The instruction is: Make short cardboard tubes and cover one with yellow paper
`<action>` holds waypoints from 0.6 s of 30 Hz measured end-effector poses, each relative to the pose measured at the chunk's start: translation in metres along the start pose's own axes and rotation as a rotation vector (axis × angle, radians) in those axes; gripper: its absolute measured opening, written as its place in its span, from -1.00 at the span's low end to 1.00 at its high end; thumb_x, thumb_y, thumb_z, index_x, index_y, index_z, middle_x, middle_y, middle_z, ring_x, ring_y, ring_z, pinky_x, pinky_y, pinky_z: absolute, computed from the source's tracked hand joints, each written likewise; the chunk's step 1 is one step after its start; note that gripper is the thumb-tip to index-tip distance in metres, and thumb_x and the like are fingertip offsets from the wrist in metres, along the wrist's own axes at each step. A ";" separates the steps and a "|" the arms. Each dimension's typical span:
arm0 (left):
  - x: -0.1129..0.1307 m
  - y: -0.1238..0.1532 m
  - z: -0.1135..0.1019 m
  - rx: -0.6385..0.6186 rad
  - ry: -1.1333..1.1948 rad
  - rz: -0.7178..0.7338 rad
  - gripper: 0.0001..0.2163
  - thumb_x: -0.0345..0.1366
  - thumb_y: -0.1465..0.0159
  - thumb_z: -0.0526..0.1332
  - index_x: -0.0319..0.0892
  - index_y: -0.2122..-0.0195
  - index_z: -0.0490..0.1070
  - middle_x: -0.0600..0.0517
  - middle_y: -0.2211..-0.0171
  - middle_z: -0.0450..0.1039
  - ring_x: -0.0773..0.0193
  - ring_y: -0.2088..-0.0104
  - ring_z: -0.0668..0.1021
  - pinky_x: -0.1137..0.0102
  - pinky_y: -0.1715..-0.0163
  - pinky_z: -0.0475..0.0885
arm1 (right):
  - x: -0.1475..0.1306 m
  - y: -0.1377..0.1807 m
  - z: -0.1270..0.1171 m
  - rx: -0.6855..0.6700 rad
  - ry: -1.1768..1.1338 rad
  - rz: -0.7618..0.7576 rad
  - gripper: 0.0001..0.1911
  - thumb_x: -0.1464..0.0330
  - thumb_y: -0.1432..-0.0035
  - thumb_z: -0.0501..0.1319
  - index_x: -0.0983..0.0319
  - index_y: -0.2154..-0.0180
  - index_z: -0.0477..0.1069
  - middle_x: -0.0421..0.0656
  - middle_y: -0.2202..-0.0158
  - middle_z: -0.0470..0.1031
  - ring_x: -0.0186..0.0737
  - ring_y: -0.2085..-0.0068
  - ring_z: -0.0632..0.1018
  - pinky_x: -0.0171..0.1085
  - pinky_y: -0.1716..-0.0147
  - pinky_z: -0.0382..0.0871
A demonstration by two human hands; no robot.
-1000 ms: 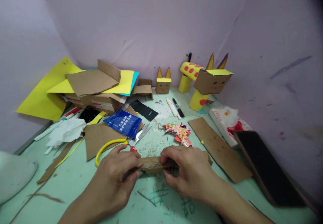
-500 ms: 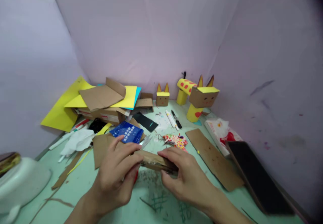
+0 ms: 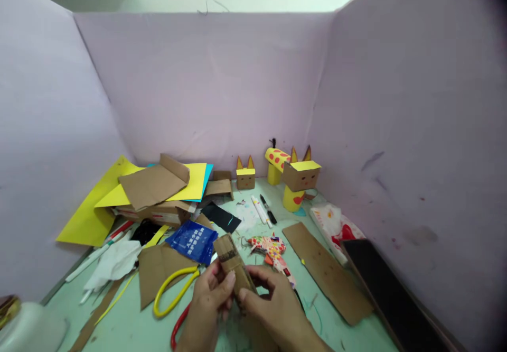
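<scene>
Both hands hold a folded strip of brown cardboard (image 3: 228,257) over the front middle of the table, its far end pointing up and away. My left hand (image 3: 209,302) grips its left side, thumb on top. On the right side, my right hand (image 3: 273,304) pinches it with thumb and fingers. Scissors with one yellow handle (image 3: 174,291) and one red handle (image 3: 180,326) lie beside my left hand, partly hidden by it. Just beyond the hands is a colourful patterned glue gun (image 3: 273,251). A blue packet (image 3: 194,240) rests past my left hand.
At the back stand a small cardboard head with ears (image 3: 245,179) and a yellow spotted cardboard animal (image 3: 301,177). Cardboard and coloured paper (image 3: 154,183) are piled left. A flat cardboard piece (image 3: 328,272) and a dark phone-like slab (image 3: 392,294) lie right. Markers (image 3: 261,211) lie mid-table.
The cardboard strip has turned from lying crosswise to pointing away from me, and the hands have come closer together. The scissors' handles now show more. The view has tilted up.
</scene>
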State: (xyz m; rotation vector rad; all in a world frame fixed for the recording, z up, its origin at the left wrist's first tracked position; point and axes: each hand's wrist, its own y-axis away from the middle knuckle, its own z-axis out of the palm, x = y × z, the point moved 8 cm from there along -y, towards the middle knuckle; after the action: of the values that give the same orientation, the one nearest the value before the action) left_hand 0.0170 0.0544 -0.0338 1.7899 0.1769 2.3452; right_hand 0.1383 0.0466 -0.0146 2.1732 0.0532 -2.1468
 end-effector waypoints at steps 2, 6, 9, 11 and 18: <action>-0.003 -0.002 -0.005 -0.004 0.004 -0.031 -0.56 -0.05 0.04 0.38 -0.23 0.22 0.42 0.16 0.59 0.31 0.57 0.70 0.20 0.65 0.77 0.07 | 0.007 0.002 0.007 -0.144 -0.198 0.047 -0.64 0.20 0.09 0.32 0.28 0.24 0.53 -0.04 0.27 0.59 0.00 0.18 0.55 -0.14 0.20 0.37; -0.013 -0.006 -0.007 -0.059 -0.003 -0.105 -0.52 0.00 0.14 0.42 -0.25 0.30 0.43 0.12 0.57 0.34 0.55 0.72 0.21 0.63 0.82 0.09 | 0.027 0.005 0.006 -0.239 -0.540 0.255 -0.58 0.14 0.11 0.39 0.27 0.24 0.48 -0.15 0.42 0.56 -0.23 0.38 0.55 -0.26 0.31 0.33; -0.019 -0.004 -0.002 -0.090 -0.013 -0.152 -0.55 -0.01 0.06 0.38 -0.25 0.26 0.43 0.16 0.63 0.29 0.54 0.75 0.21 0.62 0.85 0.10 | 0.037 0.006 0.004 -0.227 -0.632 0.319 -0.52 0.21 0.21 0.47 0.24 0.24 0.40 -0.22 0.49 0.51 -0.26 0.44 0.53 -0.28 0.38 0.29; -0.019 -0.001 0.001 -0.103 -0.028 -0.163 -0.58 -0.07 0.00 0.37 -0.24 0.21 0.41 0.14 0.59 0.33 0.53 0.72 0.25 0.63 0.83 0.15 | 0.043 0.007 0.005 -0.225 -0.668 0.344 -0.51 0.22 0.24 0.48 0.23 0.27 0.35 -0.25 0.52 0.49 -0.26 0.47 0.52 -0.28 0.40 0.29; -0.012 0.003 0.004 -0.103 -0.137 -0.158 -0.54 -0.12 0.00 0.36 -0.27 0.14 0.36 0.09 0.50 0.40 0.49 0.70 0.34 0.59 0.81 0.24 | 0.055 0.006 0.003 -0.204 -0.600 0.392 -0.51 0.21 0.27 0.49 0.25 0.32 0.34 -0.22 0.50 0.52 -0.32 0.49 0.49 -0.34 0.45 0.23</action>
State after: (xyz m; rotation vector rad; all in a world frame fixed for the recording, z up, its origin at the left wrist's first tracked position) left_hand 0.0240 0.0483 -0.0433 1.8090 0.1687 2.0776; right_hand 0.1370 0.0389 -0.0696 1.2391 -0.1702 -2.3196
